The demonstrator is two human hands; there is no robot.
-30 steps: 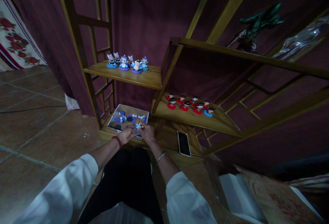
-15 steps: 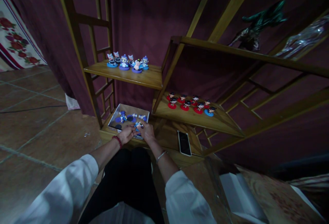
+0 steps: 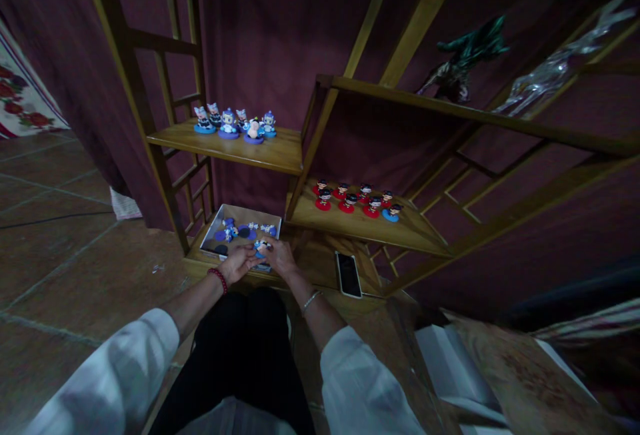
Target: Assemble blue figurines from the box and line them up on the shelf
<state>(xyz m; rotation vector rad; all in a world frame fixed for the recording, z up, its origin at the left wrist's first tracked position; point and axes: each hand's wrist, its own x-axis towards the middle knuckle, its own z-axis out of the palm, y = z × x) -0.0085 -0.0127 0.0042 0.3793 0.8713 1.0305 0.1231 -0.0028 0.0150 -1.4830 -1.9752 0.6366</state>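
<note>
Between left fingers (image 3: 249,257) and right fingers (image 3: 272,247), figurine (image 3: 261,246), at box's (image 3: 250,213) near edge

Shelf unit (image 3: 280,148): wood, smooth, low sheen on the boards. Curtain (image 3: 270,48): cloth, matt, soft folds. Held figurine (image 3: 261,246) – looks plastic, smooth; same for the red-based figurines (image 3: 323,200). Box (image 3: 250,212): cardboard look, matt. Phone (image 3: 349,275): smooth, dark glassy screen. Clear ornament (image 3: 535,78): see-through, glossy – glass or plastic, can't tell. Green statue (image 3: 473,48): some shine, material unclear. Floor (image 3: 50,242): tile, faint sheen. Sleeve (image 3: 145,348): matt white cloth. Bangle (image 3: 311,302): shiny, metal look.
</note>
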